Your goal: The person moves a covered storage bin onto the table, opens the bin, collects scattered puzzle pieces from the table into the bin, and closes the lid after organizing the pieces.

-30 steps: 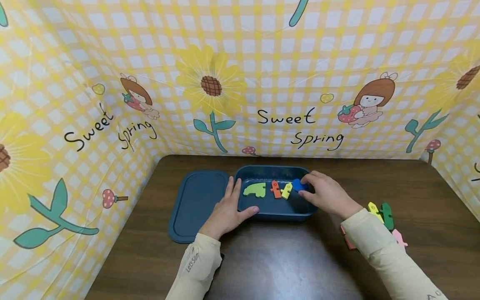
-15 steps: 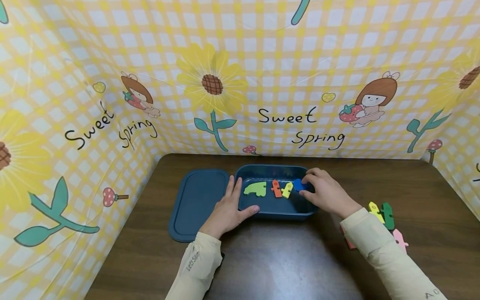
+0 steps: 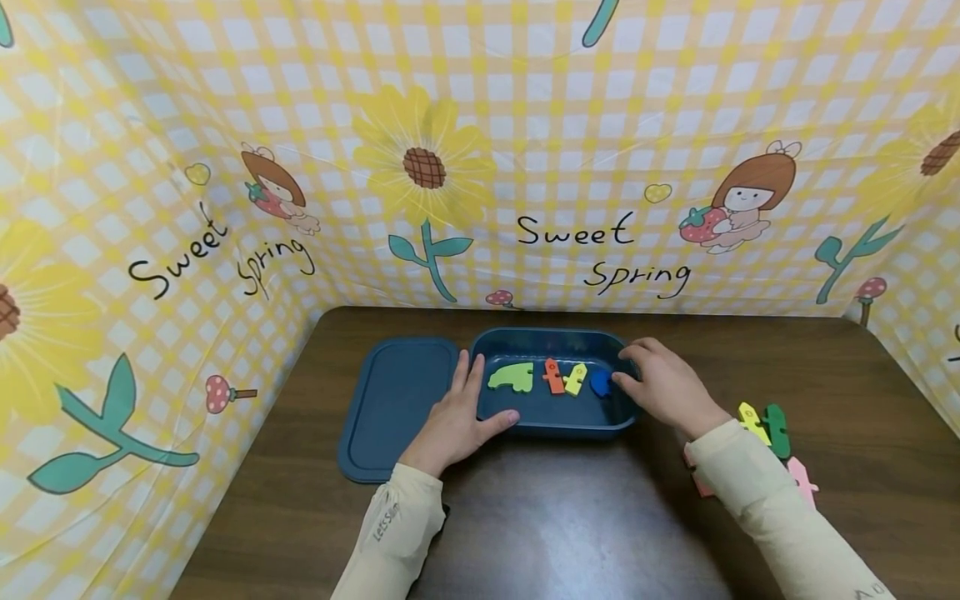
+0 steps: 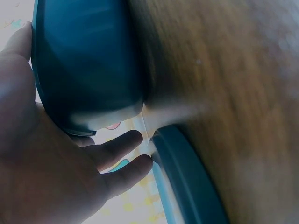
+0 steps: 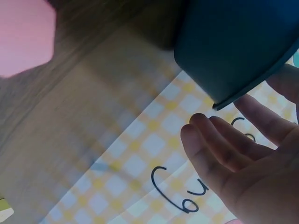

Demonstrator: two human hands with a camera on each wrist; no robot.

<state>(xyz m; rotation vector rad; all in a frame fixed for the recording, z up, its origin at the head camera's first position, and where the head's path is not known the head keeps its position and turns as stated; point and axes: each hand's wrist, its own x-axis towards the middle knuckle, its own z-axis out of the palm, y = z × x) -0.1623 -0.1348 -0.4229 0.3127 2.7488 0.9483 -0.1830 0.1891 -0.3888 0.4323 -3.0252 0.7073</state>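
Toward the far edge of the counter [image 3: 570, 517], the dark blue box [image 3: 555, 432] stands between my spread left hand [image 3: 453, 427], at its left end, and my right hand [image 3: 670, 390], loosely bent at the right rim and gripping nothing. Inside, near my right thumb [image 3: 627, 384], lies the blue puzzle piece [image 3: 601, 383]. If my right sleeve [image 3: 735, 471] drags, it could sweep the red piece [image 3: 703, 485] toward the counter's near edge; bumping the rim could jostle the contents. Only the head view shows the box's inside; the left wrist view shows two fingers [image 4: 126, 175] reaching close to the lid's [image 4: 189, 175] thick side.
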